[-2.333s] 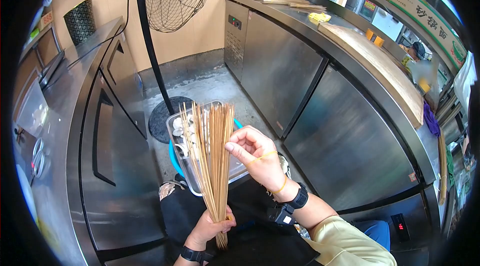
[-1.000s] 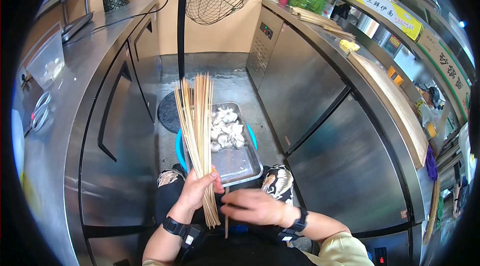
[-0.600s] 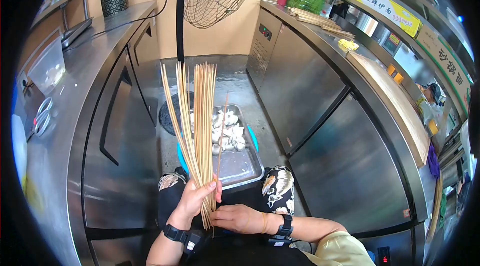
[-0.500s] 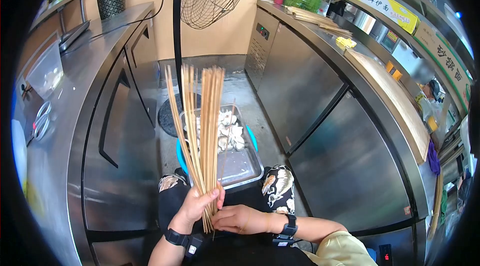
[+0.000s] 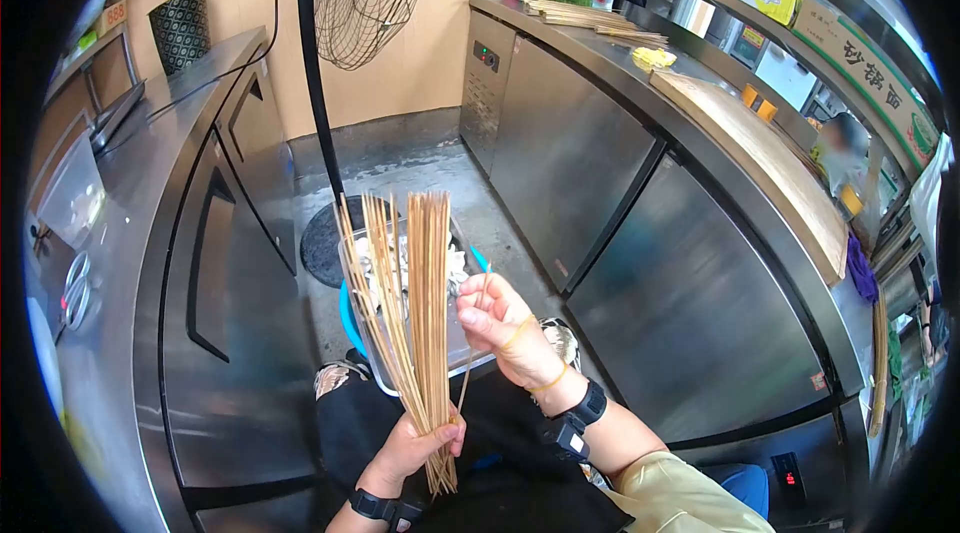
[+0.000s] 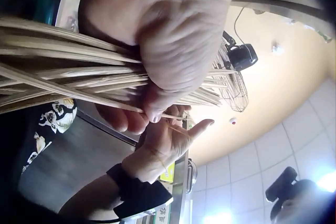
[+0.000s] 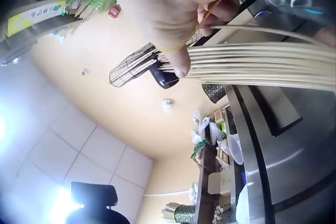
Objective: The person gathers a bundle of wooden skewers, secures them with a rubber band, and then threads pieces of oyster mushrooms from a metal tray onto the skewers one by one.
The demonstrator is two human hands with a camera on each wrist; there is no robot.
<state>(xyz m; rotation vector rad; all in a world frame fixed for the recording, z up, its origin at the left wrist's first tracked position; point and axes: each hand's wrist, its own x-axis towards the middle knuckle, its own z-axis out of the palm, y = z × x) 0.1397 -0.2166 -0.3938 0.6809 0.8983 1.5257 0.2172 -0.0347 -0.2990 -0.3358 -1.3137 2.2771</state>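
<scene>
Bamboo skewers stood upright in a loosely fanned bundle above the lap, upper parts overlapping the view of a metal tray of whitish pieces; blue basin visible beneath the tray. Hands: left hand gripped the bundle near its lower ends, fingers wrapped round. Right hand, just right of the bundle, held a single skewer between bent fingers. Far right: wooden board on the tabletop.
</scene>
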